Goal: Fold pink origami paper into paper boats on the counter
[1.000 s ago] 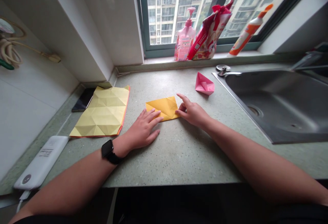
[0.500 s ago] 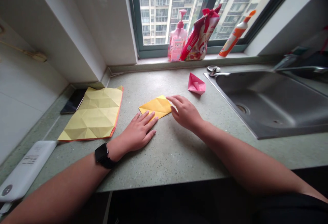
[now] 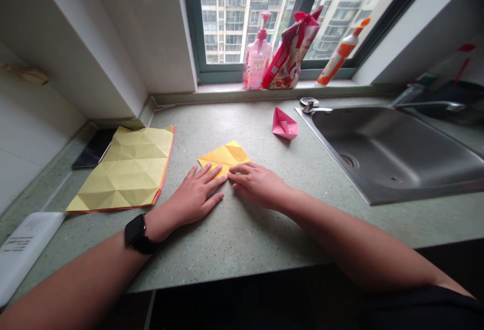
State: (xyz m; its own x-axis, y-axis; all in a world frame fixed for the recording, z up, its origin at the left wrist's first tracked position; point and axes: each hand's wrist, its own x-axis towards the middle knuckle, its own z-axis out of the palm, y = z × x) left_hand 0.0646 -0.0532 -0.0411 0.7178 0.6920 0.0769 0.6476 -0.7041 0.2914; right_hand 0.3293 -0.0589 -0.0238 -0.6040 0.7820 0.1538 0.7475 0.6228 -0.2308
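A folded piece of orange-yellow origami paper (image 3: 226, 154) lies on the speckled counter in front of me. Across its lower left part my left hand (image 3: 191, 195) rests flat with fingers spread, a black watch on the wrist. My right hand (image 3: 258, 184) touches the paper's lower right edge, fingers stretched out and close together, their tips near the left fingertips. Part of the paper is hidden under both hands. Farther back to the right stands a pink folded paper piece (image 3: 284, 124).
At left, a stack of creased yellow paper (image 3: 128, 169) partly covers a dark phone (image 3: 91, 149). A white power bank (image 3: 26, 249) lies nearer. To the right is a steel sink (image 3: 363, 189). A pump bottle (image 3: 257, 58), red bag (image 3: 293, 53) and orange-white bottle (image 3: 338, 58) stand by the window.
My right hand has moved down and left along the paper's edge, toward the left fingertips. My left hand stays flat on the paper. The whole view has shifted slightly.
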